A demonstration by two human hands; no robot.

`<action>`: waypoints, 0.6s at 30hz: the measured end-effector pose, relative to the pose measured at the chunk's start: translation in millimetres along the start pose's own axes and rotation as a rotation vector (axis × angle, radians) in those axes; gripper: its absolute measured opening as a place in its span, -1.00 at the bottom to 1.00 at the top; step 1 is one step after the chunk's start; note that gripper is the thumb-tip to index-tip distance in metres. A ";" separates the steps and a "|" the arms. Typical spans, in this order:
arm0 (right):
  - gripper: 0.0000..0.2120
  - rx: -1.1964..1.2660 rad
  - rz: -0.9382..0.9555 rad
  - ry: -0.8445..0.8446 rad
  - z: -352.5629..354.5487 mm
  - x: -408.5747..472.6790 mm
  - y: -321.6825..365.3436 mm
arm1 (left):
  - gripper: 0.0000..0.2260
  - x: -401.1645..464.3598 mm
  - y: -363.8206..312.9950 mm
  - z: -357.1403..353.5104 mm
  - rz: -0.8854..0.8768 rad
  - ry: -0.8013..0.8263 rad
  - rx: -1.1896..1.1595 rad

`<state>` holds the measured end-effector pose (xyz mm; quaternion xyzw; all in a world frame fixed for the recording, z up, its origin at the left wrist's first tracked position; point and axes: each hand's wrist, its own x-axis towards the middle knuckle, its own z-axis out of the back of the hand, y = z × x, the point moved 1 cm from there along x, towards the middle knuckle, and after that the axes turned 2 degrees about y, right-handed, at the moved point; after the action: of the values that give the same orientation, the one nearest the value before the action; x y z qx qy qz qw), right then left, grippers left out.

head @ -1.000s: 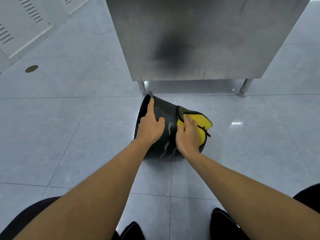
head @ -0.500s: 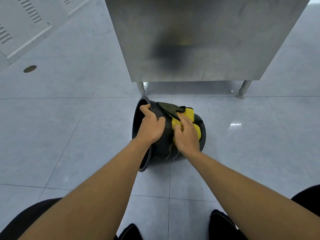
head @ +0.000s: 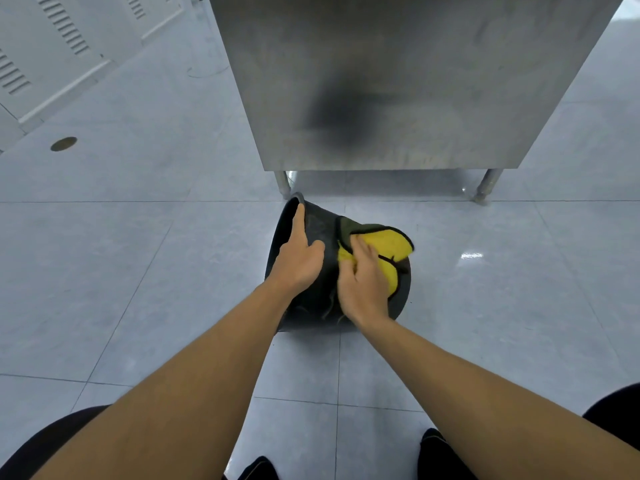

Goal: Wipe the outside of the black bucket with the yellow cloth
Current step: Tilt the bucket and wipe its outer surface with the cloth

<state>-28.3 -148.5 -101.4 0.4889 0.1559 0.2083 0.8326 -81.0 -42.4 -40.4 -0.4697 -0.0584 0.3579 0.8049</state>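
The black bucket (head: 320, 233) lies on its side on the grey tiled floor, its mouth turned left and its base right. My left hand (head: 298, 259) holds it at the rim, index finger stretched along the edge. My right hand (head: 362, 285) presses the yellow cloth (head: 389, 249) with dark trim flat against the bucket's outer wall near the base. Part of the cloth is hidden under my fingers.
A stainless steel cabinet (head: 398, 81) on short metal legs (head: 282, 183) stands right behind the bucket. White louvred panels (head: 52, 39) run along the far left. A round floor drain (head: 63, 144) sits at left. My knees and shoes frame the bottom edge.
The bucket rolled back, its rim now upright again. My right hand slid the cloth toward the base, spreading it wider. My left index finger straightened along the rim.
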 end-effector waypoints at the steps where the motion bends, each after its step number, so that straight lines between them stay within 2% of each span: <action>1: -0.49 -0.006 0.054 0.013 -4.0 -2.8 7.0 | -0.32 1.3 -0.8 1.0 0.005 -0.003 0.001; 5: -0.47 -0.009 0.197 0.086 -11.2 -7.6 21.0 | -0.37 4.2 -1.4 2.6 0.030 -0.031 0.013; 9: -0.50 -0.088 0.184 0.094 -7.0 2.0 12.7 | -0.70 6.8 -1.4 1.3 0.015 -0.074 -0.016; 11: -0.50 -0.105 0.142 0.087 -4.1 7.3 5.4 | -0.77 9.7 -0.7 1.5 0.004 -0.059 0.012; 13: -0.50 -0.113 0.060 0.059 1.2 13.1 -6.1 | -0.75 10.9 1.1 3.0 0.002 -0.045 0.050; 18: -0.52 -0.052 -0.197 -0.073 19.0 21.5 -37.7 | -0.43 2.9 7.5 4.2 -0.033 -0.002 0.128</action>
<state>6.5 -168.4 -126.7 0.4569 0.1673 0.1113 0.8665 -84.6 -35.4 -44.7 -0.4157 -0.0440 0.3483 0.8390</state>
